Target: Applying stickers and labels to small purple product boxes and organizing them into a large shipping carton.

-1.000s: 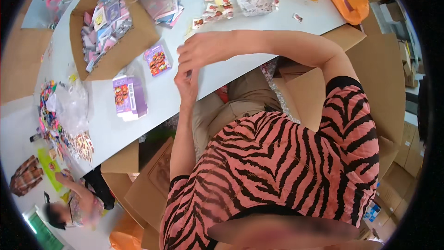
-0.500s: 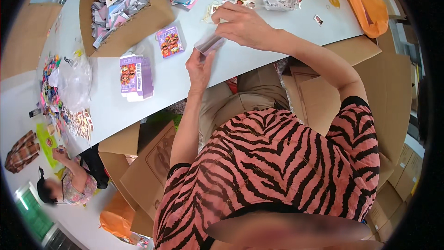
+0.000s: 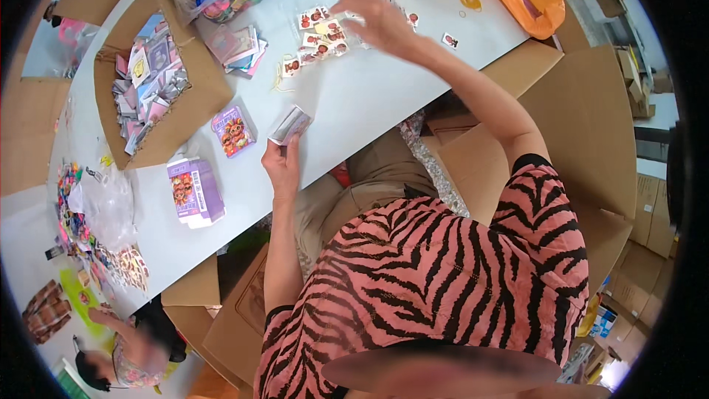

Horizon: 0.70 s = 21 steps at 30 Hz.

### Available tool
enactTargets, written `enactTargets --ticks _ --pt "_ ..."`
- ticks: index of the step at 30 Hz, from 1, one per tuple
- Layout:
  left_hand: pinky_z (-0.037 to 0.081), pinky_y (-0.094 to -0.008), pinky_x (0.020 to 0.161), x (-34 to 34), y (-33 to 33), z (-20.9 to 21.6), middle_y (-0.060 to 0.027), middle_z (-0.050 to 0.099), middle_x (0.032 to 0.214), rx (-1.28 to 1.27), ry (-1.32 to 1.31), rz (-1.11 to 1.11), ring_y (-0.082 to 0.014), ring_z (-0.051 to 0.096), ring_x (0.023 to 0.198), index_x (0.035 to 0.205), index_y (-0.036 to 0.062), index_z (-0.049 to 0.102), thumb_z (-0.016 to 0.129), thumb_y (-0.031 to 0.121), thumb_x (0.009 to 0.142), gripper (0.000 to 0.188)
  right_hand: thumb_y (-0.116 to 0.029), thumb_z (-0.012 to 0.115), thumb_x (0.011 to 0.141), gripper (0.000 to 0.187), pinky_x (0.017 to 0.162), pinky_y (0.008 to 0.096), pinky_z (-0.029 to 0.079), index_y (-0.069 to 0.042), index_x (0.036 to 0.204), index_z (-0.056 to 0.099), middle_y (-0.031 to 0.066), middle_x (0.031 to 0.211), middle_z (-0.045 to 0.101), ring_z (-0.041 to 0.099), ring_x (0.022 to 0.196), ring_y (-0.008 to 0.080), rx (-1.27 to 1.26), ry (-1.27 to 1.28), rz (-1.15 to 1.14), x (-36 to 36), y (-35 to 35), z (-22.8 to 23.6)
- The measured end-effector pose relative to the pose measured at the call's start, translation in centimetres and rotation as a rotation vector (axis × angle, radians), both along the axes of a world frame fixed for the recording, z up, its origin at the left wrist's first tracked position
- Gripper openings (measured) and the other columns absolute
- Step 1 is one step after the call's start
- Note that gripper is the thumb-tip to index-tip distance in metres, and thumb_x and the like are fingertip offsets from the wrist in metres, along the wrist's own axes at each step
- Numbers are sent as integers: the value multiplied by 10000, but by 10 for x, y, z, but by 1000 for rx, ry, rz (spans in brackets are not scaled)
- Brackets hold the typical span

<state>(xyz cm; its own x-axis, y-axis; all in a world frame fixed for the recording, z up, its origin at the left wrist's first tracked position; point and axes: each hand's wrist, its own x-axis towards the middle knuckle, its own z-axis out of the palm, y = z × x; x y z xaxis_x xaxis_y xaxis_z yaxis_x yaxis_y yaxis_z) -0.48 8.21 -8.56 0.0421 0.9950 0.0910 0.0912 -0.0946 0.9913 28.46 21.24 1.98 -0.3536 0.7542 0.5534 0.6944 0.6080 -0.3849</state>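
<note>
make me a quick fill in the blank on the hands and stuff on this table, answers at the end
The person's ____ hand holds a small packet.
The big bag at the picture's upper right is coloured ____.
Two illustrated packs near the open cardboard box are mainly ____.

Missing words: left; orange; purple.

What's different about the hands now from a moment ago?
The right hand has moved away from the left, forward and rightward, to beside the small picture stickers. The left hand still holds the small glossy packet; both purple cartons stayed put.
</note>
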Motion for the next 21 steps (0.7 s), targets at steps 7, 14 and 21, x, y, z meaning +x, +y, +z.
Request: enactTargets --ticks 7,14,21 --pt "419 -290 940 -4 1 -4 -97 609 1159 -19 52 11 -154 560 1043 1230 -59 519 606 61 893 368 -142 688 752 258 1002 372 381 -84 1002 658 58 1085 607 479 1155 238 -51 -739 -261 61 32 -36" --pt "458 -271 851 2 0 3 -86 666 1036 27 67 65 -122 591 944 1159 -24 575 641 92 875 314 -151 694 722 223 1011 386 351 -103 934 645 47 1066 588 457 1156 231 -184 -648 -230 60 38 -48" --pt "449 -277 877 3 0 7 -96 645 1074 -7 47 47 -132 582 970 1187 -32 553 631 82 883 334 -83 645 741 47 928 395 399 -89 750 599 31 906 612 508 1071 229 -159 -703 -256 57 48 -54"
